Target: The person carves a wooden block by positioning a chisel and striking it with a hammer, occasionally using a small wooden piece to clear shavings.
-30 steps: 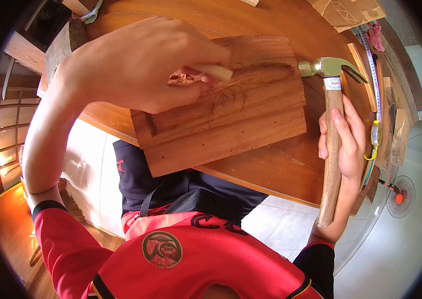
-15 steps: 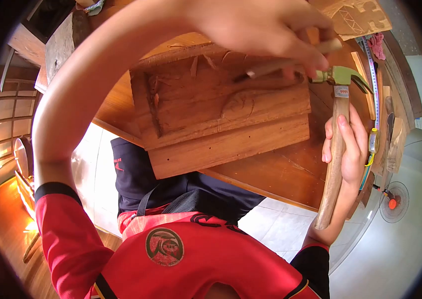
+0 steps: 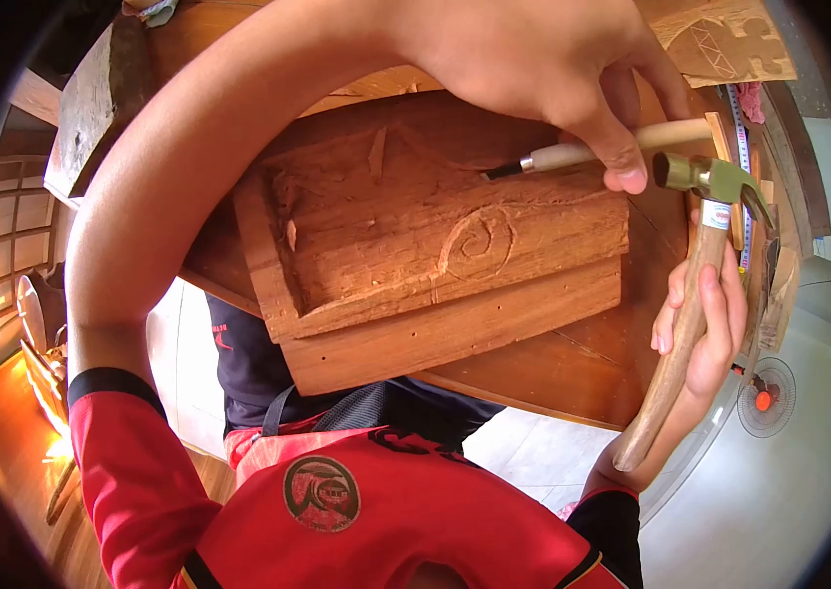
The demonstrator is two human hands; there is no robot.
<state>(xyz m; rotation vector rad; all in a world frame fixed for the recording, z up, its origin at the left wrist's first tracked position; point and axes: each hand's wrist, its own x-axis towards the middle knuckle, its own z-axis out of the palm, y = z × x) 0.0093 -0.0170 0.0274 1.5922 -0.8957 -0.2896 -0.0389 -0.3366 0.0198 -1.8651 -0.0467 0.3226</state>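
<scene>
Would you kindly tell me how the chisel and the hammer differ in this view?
The chisel ends in a slim dark blade, while the hammer has a metal head with a claw. The chisel runs almost sideways across the view; the hammer slants steeply, head uppermost. The left hand pinches the chisel; the right hand holds the hammer. Both have wooden-looking handles.

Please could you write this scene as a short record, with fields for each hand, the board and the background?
Left hand: holds chisel by its handle
Right hand: holds hammer by its handle
Chisel tip: at the board; contact unclear
Board: wooden, carved with a spiral, on table, overhanging its edge
Background: fan, at picture's right
</scene>
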